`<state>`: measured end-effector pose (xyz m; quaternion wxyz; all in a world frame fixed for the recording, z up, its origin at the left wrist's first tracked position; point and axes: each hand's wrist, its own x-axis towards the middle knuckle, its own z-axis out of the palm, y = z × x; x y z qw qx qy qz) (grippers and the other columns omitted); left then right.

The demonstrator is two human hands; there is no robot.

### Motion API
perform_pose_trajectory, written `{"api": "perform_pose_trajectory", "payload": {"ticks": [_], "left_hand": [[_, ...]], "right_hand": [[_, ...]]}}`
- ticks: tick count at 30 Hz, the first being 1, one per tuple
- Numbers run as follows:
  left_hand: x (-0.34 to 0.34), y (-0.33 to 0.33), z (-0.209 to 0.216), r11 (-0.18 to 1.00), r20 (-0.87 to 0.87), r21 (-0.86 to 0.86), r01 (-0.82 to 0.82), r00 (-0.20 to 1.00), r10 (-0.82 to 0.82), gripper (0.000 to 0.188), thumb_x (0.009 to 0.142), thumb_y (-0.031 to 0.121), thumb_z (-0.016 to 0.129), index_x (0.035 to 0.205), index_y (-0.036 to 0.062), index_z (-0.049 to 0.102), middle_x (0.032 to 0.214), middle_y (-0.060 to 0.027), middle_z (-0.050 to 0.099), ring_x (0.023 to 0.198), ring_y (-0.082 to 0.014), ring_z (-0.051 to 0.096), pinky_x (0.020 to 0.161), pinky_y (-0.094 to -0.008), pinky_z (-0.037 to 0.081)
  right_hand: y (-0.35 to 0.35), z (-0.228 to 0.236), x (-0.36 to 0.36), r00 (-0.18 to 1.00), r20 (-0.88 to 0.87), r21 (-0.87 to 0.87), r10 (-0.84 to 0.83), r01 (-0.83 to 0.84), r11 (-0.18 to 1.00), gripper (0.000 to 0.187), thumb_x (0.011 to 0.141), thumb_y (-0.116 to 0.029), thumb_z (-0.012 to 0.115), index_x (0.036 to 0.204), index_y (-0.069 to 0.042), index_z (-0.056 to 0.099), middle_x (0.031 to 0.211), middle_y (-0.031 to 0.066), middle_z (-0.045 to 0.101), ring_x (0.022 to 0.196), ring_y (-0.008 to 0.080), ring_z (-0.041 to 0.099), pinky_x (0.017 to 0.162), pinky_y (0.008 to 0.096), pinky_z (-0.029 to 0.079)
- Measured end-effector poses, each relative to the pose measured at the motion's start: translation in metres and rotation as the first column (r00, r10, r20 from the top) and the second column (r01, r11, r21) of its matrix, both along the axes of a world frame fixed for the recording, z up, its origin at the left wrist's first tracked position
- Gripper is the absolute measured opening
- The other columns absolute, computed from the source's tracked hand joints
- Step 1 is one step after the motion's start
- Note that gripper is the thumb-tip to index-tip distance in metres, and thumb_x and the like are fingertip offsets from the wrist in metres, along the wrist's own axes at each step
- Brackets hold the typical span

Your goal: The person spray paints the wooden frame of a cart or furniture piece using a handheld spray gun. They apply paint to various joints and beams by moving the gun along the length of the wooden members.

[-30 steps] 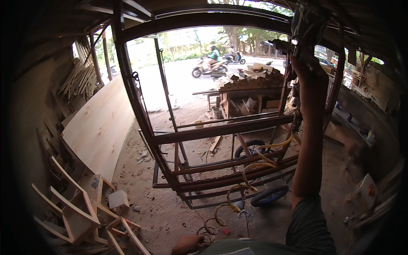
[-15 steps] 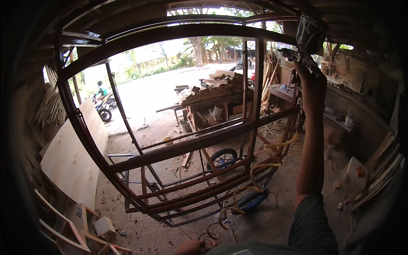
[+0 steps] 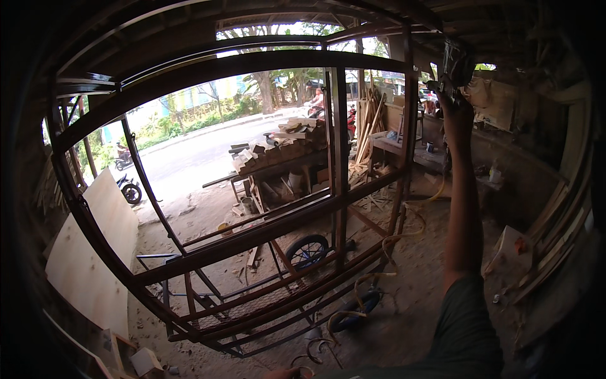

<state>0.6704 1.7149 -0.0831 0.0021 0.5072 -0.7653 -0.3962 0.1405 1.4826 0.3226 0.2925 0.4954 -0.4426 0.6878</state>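
My right hand (image 3: 452, 100) is raised high at the upper right, shut on a dark hand tool (image 3: 456, 62). The tool is held against the top right corner of a large dark metal frame (image 3: 265, 232). The frame is made of curved and straight bars and stands on the dirt floor in front of me. My forearm runs straight up from a dark green sleeve (image 3: 466, 328). Only a sliver of my left hand (image 3: 281, 373) shows at the bottom edge, and its fingers are hidden.
A blue-wheeled cart (image 3: 307, 250) stands inside the frame, with a yellow hose (image 3: 379, 265) looping over the floor. Plywood sheets (image 3: 88, 252) lean at the left. Stacked timber on a bench (image 3: 284, 148) is behind. Boards lean at the right wall (image 3: 555, 227). Motorbikes stand on the road.
My view has swung to the right, so the plywood and frame slid left in the picture. My right hand stays raised on the tool at the frame's top corner.
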Motion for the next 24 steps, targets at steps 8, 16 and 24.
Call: {"api": "perform_pose_trajectory", "payload": {"ticks": [8, 16, 24], "left_hand": [[-0.014, -0.007, -0.002, 1.000, 0.028, -0.019, -0.010, 1.000, 0.010, 0.035, 0.093, 0.039, 0.059, 0.108, 0.0083, 0.067, 0.090, -0.0196, 0.072, 0.084, -0.0359, 0.069, 0.073, -0.0467, 0.052], [-0.018, -0.006, -0.002, 0.999, -0.049, -0.040, -0.001, 0.999, -0.001, 0.036, 0.093, 0.039, 0.062, 0.111, 0.0085, 0.067, 0.092, -0.0195, 0.072, 0.083, -0.0369, 0.069, 0.072, -0.0467, 0.052], [-0.025, -0.005, -0.009, 0.996, -0.003, -0.091, 0.011, 1.000, -0.011, 0.035, 0.093, 0.036, 0.063, 0.114, 0.0084, 0.065, 0.091, -0.0183, 0.072, 0.078, -0.0342, 0.070, 0.067, -0.0455, 0.052]], "right_hand": [[-0.027, -0.002, -0.060, 0.822, -0.246, -0.187, -0.513, 0.479, 0.857, 0.031, 0.094, -0.032, 0.070, 0.113, -0.008, 0.071, 0.070, 0.0145, 0.065, 0.063, 0.0295, 0.063, 0.058, 0.0403, 0.049], [-0.032, -0.025, -0.042, 0.969, -0.006, -0.108, -0.248, 0.246, 0.963, 0.030, 0.094, -0.029, 0.070, 0.111, -0.004, 0.070, 0.081, 0.0202, 0.070, 0.076, 0.0359, 0.070, 0.063, 0.0425, 0.051], [-0.104, -0.054, -0.080, 0.952, 0.035, -0.155, -0.303, 0.304, 0.940, 0.032, 0.098, -0.027, 0.063, 0.119, -0.003, 0.067, 0.097, 0.0210, 0.072, 0.092, 0.0375, 0.070, 0.075, 0.0438, 0.055]]}}
